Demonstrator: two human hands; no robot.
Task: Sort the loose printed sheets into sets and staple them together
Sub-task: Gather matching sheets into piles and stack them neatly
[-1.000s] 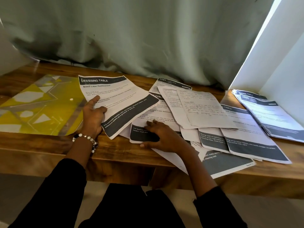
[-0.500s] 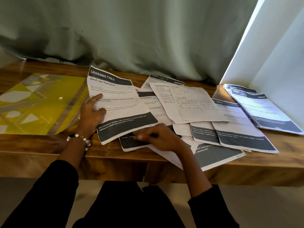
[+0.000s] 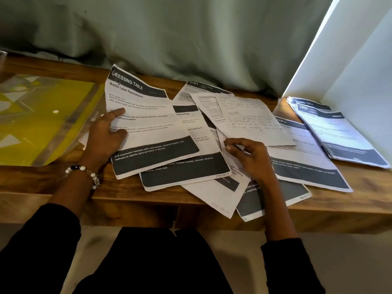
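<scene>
The loose sheets point(image 3: 212, 145) lie fanned and overlapping on the counter point(image 3: 360, 187). We judge them light, floppy and slippery, best pinched at a free corner. Our left hand point(image 3: 104, 136) presses flat, its grip open, on the top sheet point(image 3: 146, 122). Our right hand point(image 3: 248, 155) pinches a sheet edge. Some sheets overhang the counter's front edge, and free room is at the yellow folder point(image 3: 42, 119).

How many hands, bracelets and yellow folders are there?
Hands: 2 (left hand, right hand)
bracelet: 1
yellow folder: 1
Total: 4
</scene>
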